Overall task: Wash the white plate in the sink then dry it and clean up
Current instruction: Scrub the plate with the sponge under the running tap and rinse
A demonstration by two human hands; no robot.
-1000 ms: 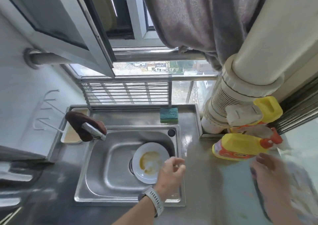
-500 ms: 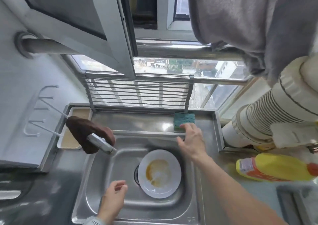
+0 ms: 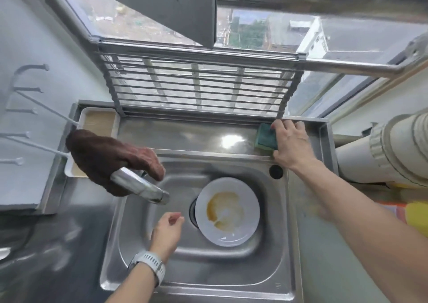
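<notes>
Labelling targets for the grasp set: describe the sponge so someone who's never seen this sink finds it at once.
Start at the steel sink holding the stained white plate. Go to the flat ledge behind the basin, under the window grille, and follow it to its right end. The sponge is the small dark green block there, under the fingers of the right hand; the brown cloth draped over the faucet is on the opposite side.

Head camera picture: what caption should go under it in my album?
Right hand grips the green sponge on the ledge behind the sink while the stained white plate waits inside.
</notes>
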